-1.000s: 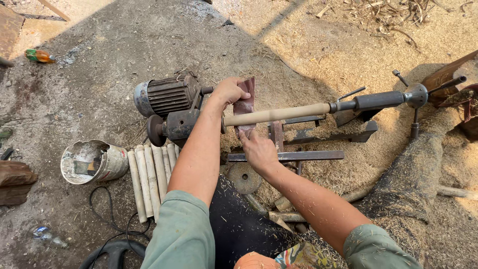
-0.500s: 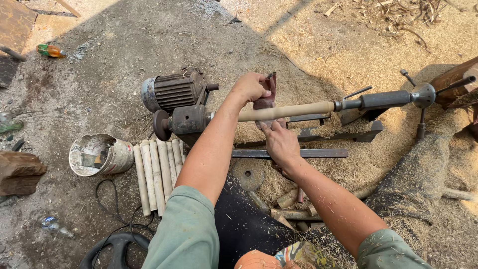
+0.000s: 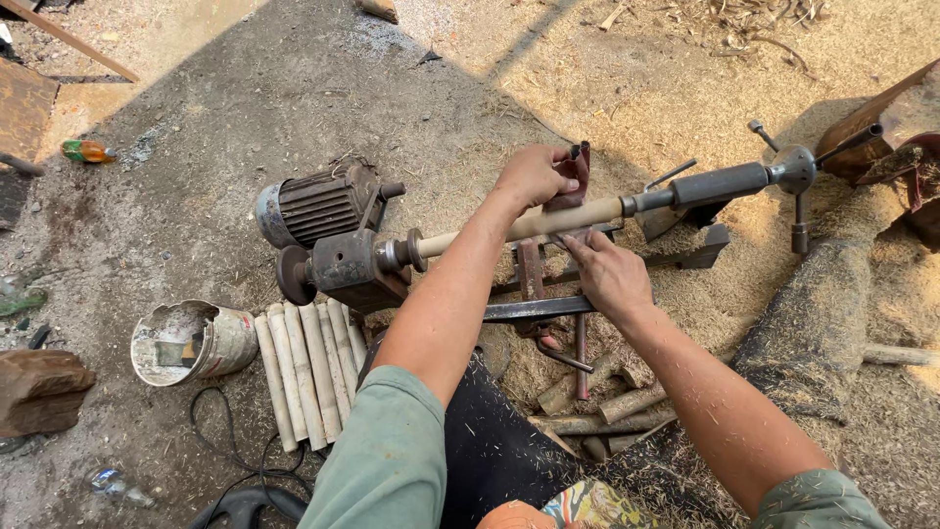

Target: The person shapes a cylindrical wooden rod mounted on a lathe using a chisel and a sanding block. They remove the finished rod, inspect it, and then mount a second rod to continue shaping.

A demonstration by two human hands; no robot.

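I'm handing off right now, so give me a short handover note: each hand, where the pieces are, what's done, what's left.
Left hand: on top of the pale wooden rod, holding a dark reddish strip wrapped over it.
Right hand: beneath the rod, fingers up at its underside by the tool rest.
Rod: mounted between the headstock by the motor and the tailstock.
Done: the rod is round and pale; a row of similar turned rods lies beside the tin can.
Left: rough sticks lie in the sawdust under the rest, unturned.
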